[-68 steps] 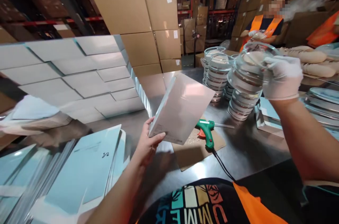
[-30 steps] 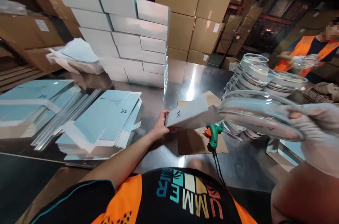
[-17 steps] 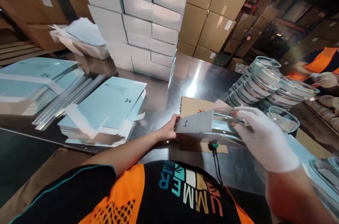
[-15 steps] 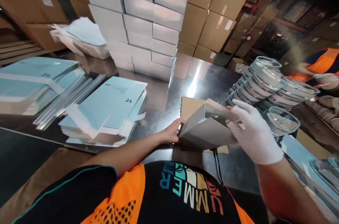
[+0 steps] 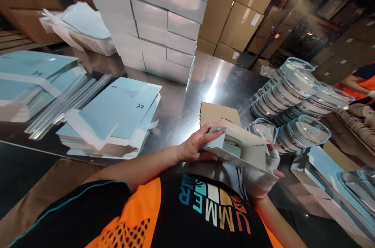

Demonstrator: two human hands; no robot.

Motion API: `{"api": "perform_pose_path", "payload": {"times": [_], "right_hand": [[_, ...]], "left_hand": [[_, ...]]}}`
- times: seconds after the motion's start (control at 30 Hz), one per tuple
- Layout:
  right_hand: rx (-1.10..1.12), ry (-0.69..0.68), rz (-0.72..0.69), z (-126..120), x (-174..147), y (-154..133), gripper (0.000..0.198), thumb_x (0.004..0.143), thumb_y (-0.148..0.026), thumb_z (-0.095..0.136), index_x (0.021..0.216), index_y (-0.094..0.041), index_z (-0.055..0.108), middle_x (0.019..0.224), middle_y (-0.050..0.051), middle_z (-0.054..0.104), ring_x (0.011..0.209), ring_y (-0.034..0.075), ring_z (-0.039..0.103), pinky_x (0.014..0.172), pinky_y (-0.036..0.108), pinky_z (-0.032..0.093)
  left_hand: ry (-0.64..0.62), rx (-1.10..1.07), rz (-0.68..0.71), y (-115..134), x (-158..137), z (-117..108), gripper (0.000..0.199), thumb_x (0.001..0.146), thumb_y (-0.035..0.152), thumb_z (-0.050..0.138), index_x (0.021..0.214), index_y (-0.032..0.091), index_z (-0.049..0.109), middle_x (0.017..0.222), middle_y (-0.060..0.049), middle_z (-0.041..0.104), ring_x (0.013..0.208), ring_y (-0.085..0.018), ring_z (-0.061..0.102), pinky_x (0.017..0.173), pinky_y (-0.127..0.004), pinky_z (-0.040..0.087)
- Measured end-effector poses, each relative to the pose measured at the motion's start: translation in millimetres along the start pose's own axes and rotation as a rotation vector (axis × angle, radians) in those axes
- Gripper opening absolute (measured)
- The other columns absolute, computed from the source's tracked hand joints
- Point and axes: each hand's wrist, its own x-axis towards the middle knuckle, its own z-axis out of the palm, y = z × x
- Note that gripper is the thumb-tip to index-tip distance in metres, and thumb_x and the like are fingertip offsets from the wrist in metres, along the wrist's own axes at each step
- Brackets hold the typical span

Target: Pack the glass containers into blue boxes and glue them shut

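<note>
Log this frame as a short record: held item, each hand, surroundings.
Held item: white box, open, interior visible
Left hand: bare, gripping the box's left end
Right hand: white-gloved, holding the right end
Left side: two stacks of light-blue cardboard
Right side: stacked clear glass dishes
Far side: stacked pale boxes, brown cartons
Surface: shiny metal table

From here I make out smooth, matt paperboard on the white box, glossy metal across the desk, shiny, glass-like walls on the dishes and perforated cloth on the vest.
</note>
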Motion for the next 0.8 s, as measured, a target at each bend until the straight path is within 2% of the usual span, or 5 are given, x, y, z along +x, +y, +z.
{"api": "perform_pose_path", "payload": {"times": [0.13, 0.3, 0.4, 0.6, 0.8], "right_hand": [[0.133, 0.017, 0.044, 7.0, -3.8, -2.1, 0.088, 0.083, -0.099, 0.04, 0.148, -0.042, 0.052, 0.152, 0.012, 0.061, 0.14, 0.045, 0.062, 0.107, 0.066, 0.054], [0.049, 0.017, 0.247, 27.7, 17.7, -9.1, 0.051, 0.088, -0.067, 0.061, 0.114, -0.023, 0.066, 0.123, 0.014, 0.07, 0.12, 0.036, 0.068, 0.106, 0.055, 0.055], [0.079, 0.066, 0.324, 39.4, 31.7, -22.3, 0.059, 0.081, -0.049, 0.071, 0.131, -0.023, 0.057, 0.126, 0.011, 0.068, 0.117, 0.028, 0.068, 0.106, 0.046, 0.055], [0.033, -0.023, 0.38, 23.6, 57.1, -27.5, 0.088, 0.079, -0.054, 0.064, 0.159, -0.023, 0.041, 0.142, 0.013, 0.063, 0.127, 0.025, 0.063, 0.1, 0.037, 0.055], [-0.448, -0.205, 0.533, -5.5, 74.0, 24.6, 0.052, 0.066, -0.052, 0.078, 0.103, -0.017, 0.069, 0.118, 0.02, 0.068, 0.121, 0.04, 0.065, 0.106, 0.051, 0.049]], "left_hand": [[0.088, 0.043, -0.054, 13.1, 3.8, 3.8, 0.032, 0.07, 0.042, 0.098, 0.092, 0.022, 0.084, 0.118, -0.016, 0.067, 0.115, -0.038, 0.067, 0.108, -0.05, 0.053], [0.235, 0.096, -0.032, 7.5, 0.9, 8.4, 0.04, 0.073, 0.05, 0.094, 0.095, 0.02, 0.08, 0.112, -0.014, 0.066, 0.109, -0.035, 0.064, 0.104, -0.049, 0.051], [0.37, -0.037, -0.067, 4.1, 3.4, 4.6, 0.062, 0.058, 0.042, 0.103, 0.109, 0.019, 0.076, 0.124, -0.016, 0.065, 0.123, -0.039, 0.061, 0.117, -0.051, 0.044], [0.116, -0.038, -0.157, 2.7, 4.0, -13.7, 0.054, 0.059, 0.041, 0.102, 0.106, 0.024, 0.082, 0.108, -0.012, 0.069, 0.113, -0.038, 0.063, 0.113, -0.051, 0.047], [0.398, 0.038, -0.029, -6.6, -0.1, -25.8, 0.051, 0.078, 0.057, 0.09, 0.115, 0.023, 0.079, 0.113, -0.011, 0.069, 0.116, -0.033, 0.063, 0.112, -0.044, 0.046]]}}
